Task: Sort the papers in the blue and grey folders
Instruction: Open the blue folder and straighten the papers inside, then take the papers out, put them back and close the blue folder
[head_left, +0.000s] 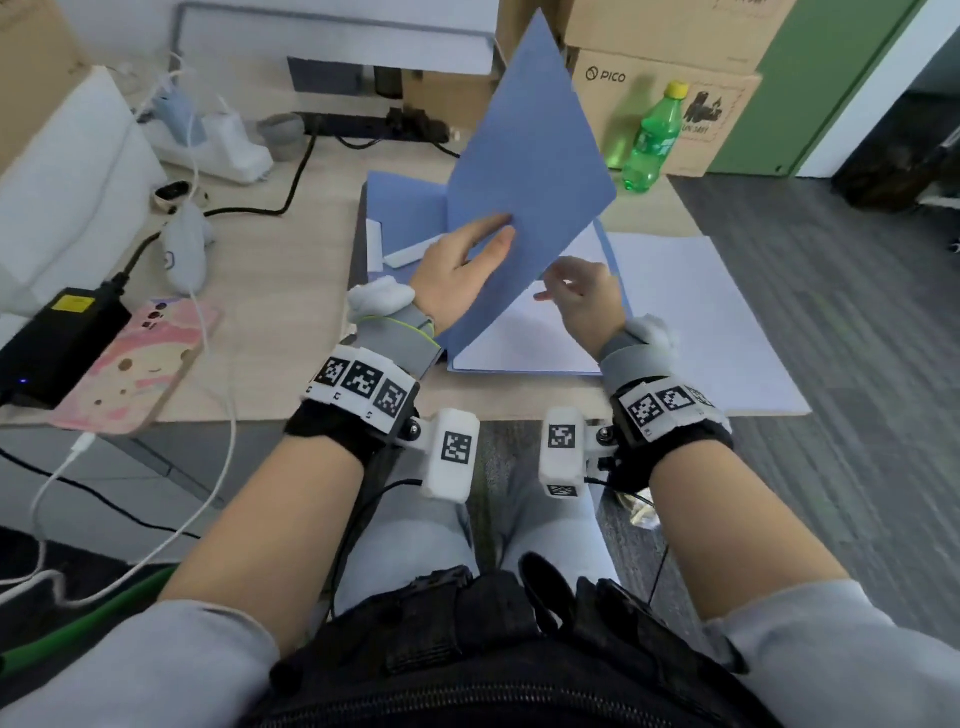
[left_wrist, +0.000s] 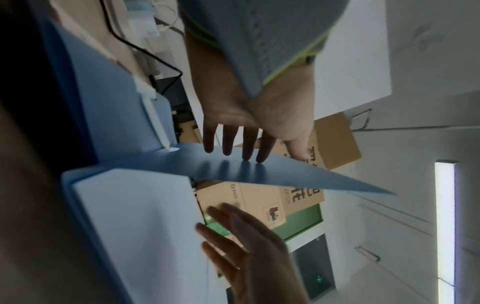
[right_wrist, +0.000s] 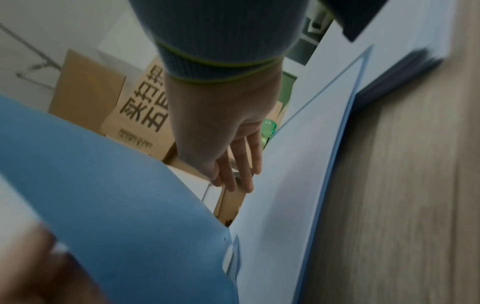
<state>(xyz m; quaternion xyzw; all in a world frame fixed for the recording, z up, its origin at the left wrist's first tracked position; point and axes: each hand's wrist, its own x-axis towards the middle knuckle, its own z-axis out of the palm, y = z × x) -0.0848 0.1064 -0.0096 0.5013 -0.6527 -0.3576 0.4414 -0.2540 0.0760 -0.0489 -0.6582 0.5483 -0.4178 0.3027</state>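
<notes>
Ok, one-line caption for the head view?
Left hand lifts the blue folder cover; right hand reaches the white papers.

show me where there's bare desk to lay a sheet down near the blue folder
One bare patch of desk lies left of the blue folder, bordered by the black cable behind and the pink phone in front. A narrow strip runs along the near edge. The right is covered by white paper; the back left is crowded with chargers.
</notes>
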